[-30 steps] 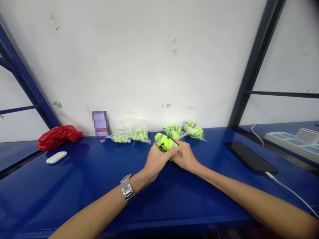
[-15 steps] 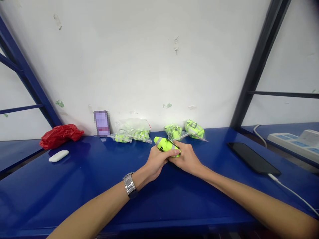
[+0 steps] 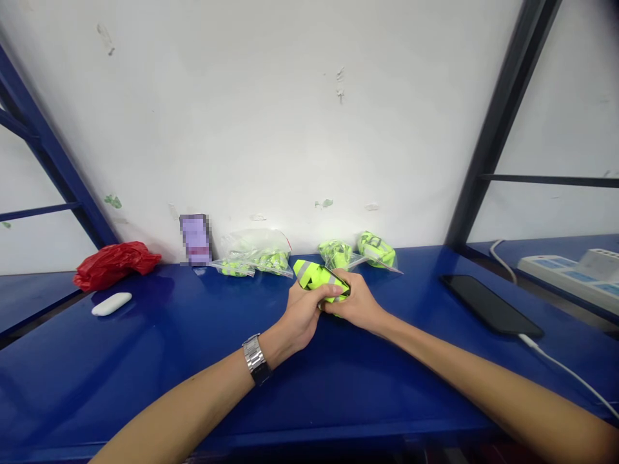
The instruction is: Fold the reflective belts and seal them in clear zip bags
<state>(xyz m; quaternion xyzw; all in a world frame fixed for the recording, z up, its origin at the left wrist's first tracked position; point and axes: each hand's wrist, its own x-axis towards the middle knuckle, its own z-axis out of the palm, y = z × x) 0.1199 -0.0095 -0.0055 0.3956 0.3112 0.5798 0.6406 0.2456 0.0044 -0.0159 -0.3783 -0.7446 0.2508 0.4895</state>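
Note:
Both my hands meet over the middle of the blue metal shelf point(image 3: 193, 374). My left hand point(image 3: 302, 316), with a steel watch on its wrist, and my right hand point(image 3: 355, 301) are both closed around a folded neon-yellow strap with a grey reflective band point(image 3: 316, 276). The strap sticks out to the upper left from between my fingers. Just behind my hands, against the white wall, lie clear bags holding more neon-yellow straps point(image 3: 374, 248), and another bagged pile point(image 3: 256, 258) sits to the left.
A red plastic bag point(image 3: 113, 261) and a small white case point(image 3: 111, 303) sit at the left. A black phone point(image 3: 488, 304) with a white cable lies at the right, near a white power strip point(image 3: 565, 274). Dark frame posts stand on both sides.
My hands have shifted slightly nearer to me and turned the neon strap, whose free end now points more to the upper left. Both keep their hold.

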